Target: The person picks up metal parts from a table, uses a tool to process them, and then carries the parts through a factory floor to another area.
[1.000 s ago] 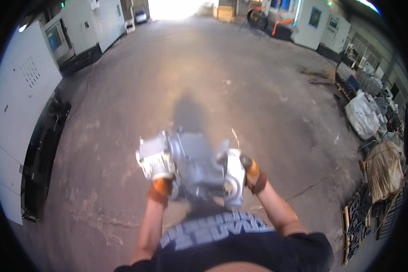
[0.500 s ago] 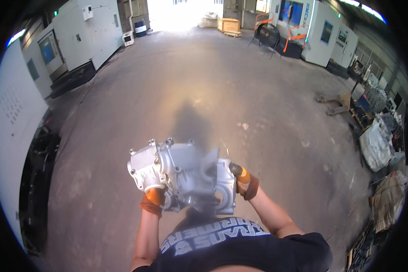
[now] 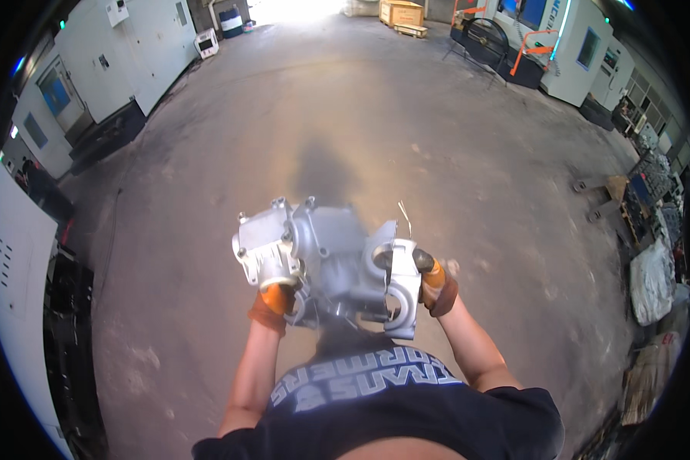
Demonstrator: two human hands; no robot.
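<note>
Carrying item: grey cast-metal housing, bulky, multi-lobed w/ bolt bosses, held at chest height in front of torso, over bare concrete floor.
Left hand: orange glove, closed under left lobe of casting.
Right hand: orange glove, wrapped round right end by the ring-shaped lugs.
Handling note: judged heavy; keep close to body, both hands low under the mass, level, watch path ahead.
Surrounds: white machine cabinets left; wooden crates far end; sacks and scrap right edge.
Obscured: fingers mostly behind casting, so grip depth unclear; underside of part unseen; thin wire-like piece near top, prob. attached, hard to tell.
</note>
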